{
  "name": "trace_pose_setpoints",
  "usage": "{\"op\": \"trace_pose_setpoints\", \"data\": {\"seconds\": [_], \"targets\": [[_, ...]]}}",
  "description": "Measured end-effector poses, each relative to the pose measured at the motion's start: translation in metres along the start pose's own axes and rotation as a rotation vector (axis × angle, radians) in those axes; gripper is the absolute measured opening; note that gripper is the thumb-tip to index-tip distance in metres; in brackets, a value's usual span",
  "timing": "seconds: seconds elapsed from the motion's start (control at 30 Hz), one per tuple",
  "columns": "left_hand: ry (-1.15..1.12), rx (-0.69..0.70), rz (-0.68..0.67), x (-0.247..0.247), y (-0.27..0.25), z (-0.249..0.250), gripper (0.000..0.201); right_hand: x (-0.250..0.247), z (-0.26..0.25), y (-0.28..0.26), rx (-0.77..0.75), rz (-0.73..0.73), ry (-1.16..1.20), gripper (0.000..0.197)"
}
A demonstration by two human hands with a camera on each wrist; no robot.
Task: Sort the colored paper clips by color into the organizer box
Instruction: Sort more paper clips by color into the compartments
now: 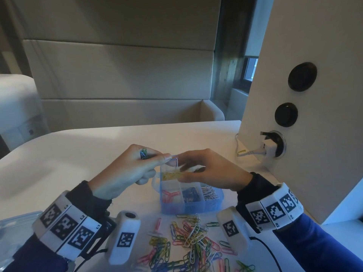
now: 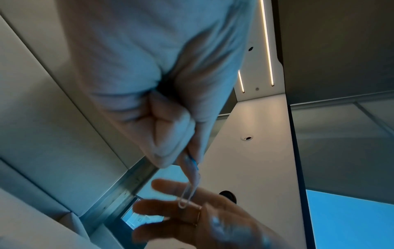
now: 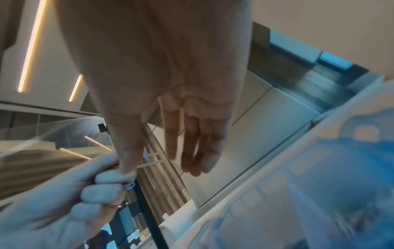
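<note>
The blue translucent organizer box (image 1: pixel 214 203) stands mid-table, with yellow clips (image 1: pixel 171 175) at the back left, pink clips (image 1: pixel 170 195), blue clips (image 1: pixel 190 193) and white clips (image 1: pixel 210 193) along the front. My left hand (image 1: pixel 167 157) (image 2: pixel 181 156) hovers over the box's back left, fist closed round a small bunch of clips (image 1: pixel 143 153). Its thumb and forefinger pinch a white clip (image 1: pixel 176 161) (image 2: pixel 187 195) that hangs down. My right hand (image 1: pixel 181 161) (image 3: pixel 149 161) is beside it above the box, fingers straight and spread, its thumb touching the left fingers. A mixed pile of clips (image 1: pixel 192 238) lies in front of the box.
A white wall panel (image 1: pixel 314 114) rises at the right, with round sockets and a plug (image 1: pixel 272 147) whose cable runs onto the table. A clear plastic lid (image 1: pixel 15 222) lies at the left edge. Padded bench seating stands beyond the table's far edge.
</note>
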State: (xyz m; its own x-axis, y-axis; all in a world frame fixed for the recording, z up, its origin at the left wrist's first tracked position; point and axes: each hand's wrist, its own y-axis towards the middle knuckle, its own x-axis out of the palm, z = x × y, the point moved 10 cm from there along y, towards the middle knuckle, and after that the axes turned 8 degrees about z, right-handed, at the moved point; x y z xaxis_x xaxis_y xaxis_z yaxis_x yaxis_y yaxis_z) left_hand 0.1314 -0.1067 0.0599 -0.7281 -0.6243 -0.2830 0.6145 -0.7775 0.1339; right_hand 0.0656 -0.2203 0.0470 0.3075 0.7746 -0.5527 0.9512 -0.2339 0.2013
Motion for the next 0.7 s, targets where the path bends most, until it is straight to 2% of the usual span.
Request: {"op": "trace_pose_setpoints", "data": {"seconds": [0.07,0.17,0.3,0.47,0.7], "targets": [[-0.023,-0.002,-0.023,0.005,0.000,0.000,0.029,0.003,-0.011,-0.003,-0.070,0.005,0.123,0.035],[-0.045,-0.015,-0.040,0.009,-0.002,0.002,0.031,0.000,-0.014,-0.007,-0.089,0.048,0.205,0.021],[-0.065,-0.024,-0.050,0.011,-0.003,0.005,0.029,-0.021,-0.019,-0.011,-0.135,0.161,0.136,0.017],[-0.026,0.032,-0.017,0.009,-0.004,0.012,0.024,-0.035,-0.026,-0.014,-0.182,0.216,0.049,0.018],[-0.051,0.082,0.006,0.012,-0.008,0.023,0.024,-0.053,-0.037,-0.019,-0.274,0.375,-0.036,0.014]]}}
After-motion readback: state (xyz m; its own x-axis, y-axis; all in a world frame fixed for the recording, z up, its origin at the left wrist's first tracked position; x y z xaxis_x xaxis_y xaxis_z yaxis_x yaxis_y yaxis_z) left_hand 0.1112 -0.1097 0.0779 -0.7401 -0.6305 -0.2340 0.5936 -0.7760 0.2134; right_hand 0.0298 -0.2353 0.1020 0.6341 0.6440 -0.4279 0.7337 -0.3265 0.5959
